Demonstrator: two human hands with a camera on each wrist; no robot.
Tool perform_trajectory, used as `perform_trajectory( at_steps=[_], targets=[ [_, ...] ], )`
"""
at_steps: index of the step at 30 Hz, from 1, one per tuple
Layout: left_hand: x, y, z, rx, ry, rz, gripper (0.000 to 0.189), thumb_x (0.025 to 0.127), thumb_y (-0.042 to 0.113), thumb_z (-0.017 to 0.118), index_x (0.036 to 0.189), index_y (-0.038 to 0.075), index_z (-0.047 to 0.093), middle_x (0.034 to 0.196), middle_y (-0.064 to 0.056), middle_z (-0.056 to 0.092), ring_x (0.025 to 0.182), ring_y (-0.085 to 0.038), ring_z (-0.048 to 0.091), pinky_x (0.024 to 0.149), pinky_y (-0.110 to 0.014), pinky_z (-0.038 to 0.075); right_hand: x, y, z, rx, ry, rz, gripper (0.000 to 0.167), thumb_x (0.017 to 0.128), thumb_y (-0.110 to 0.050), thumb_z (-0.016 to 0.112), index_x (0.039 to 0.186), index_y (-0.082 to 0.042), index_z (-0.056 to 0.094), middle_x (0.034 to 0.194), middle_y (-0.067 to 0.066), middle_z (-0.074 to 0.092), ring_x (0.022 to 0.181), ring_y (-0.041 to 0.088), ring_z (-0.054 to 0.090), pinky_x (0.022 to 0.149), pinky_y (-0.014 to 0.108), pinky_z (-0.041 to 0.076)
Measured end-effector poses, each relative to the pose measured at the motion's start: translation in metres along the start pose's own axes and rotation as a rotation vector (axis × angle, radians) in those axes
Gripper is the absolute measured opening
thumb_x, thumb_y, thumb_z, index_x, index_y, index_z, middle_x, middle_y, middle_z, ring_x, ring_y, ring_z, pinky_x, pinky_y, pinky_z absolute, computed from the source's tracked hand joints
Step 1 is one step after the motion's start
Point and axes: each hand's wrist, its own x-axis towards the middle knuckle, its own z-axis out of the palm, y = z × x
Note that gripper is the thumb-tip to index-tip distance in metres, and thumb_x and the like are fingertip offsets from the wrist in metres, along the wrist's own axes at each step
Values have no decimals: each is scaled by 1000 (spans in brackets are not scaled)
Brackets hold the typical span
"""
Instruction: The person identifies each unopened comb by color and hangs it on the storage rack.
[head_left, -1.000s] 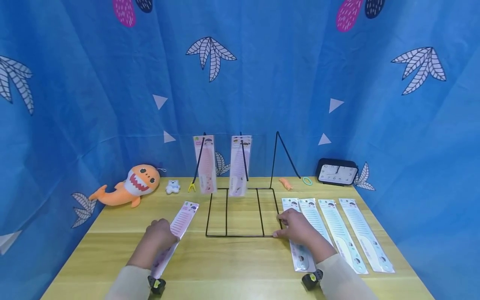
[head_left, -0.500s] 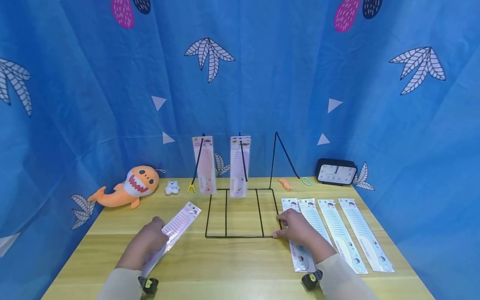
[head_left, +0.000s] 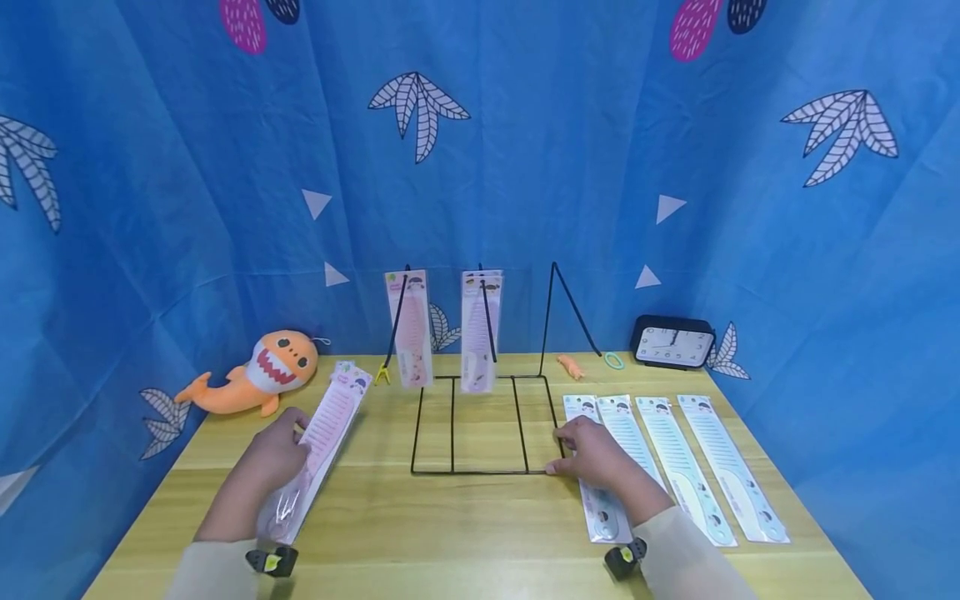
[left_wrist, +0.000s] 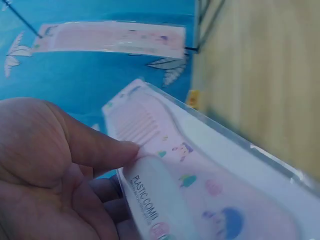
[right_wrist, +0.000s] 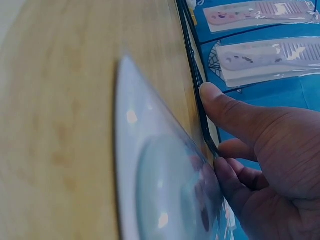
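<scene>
My left hand (head_left: 277, 454) grips a packaged pink comb (head_left: 330, 425), thumb on the front of the clear sleeve. In the left wrist view the comb's wrapper (left_wrist: 210, 195) reads "PLASTIC COMB". It is tilted, its top end pointing away toward the back of the table. My right hand (head_left: 600, 457) pinches the front right corner of a black wire rack (head_left: 480, 473), thumb and fingers at the wire in the right wrist view. A pink packaged comb (head_left: 411, 333) hangs on the rack's left hook, purple packaged combs (head_left: 477, 342) on the middle one. The right hook (head_left: 576, 310) is bare.
Several packaged blue combs (head_left: 678, 475) lie right of the rack, one partly under my right hand. Along the back are an orange plush shark (head_left: 277, 375), a small orange figure (head_left: 570, 367), a green ring (head_left: 614, 361) and a black clock (head_left: 675, 343). Blue curtain stands behind.
My left hand has moved left and away from me, lifting the pink comb and swinging its top end to the left, over the small white bear. The right hand stays on the rack.
</scene>
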Motion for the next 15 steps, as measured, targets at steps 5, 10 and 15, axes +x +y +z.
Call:
perform_trajectory(
  at_steps=[5, 10, 15],
  targets=[
    [-10, 9, -11, -69, 79, 71, 25, 109, 5, 50, 133, 3, 43, 127, -26, 58, 107, -38, 58, 78, -37, 56, 0, -1, -1, 2, -3, 4, 76, 85, -35, 96, 146, -1, 68, 134, 15, 68, 119, 29, 68, 111, 53, 58],
    [-18, 18, -13, -189, 133, 194, 20, 113, 7, 51, 132, 4, 45, 147, -28, 58, 127, -45, 61, 106, -63, 59, 1, 0, -2, 1, -3, 5, 75, 85, -36, 95, 146, -2, 68, 135, 16, 68, 121, 29, 67, 112, 53, 57],
    [-21, 16, -11, -374, 116, 351, 24, 113, 6, 56, 137, 5, 51, 148, -22, 64, 128, -33, 68, 105, -46, 64, 0, 0, 0, 8, -4, 1, 76, 85, -35, 95, 147, -2, 67, 135, 16, 68, 120, 29, 68, 111, 52, 58]
  ],
)
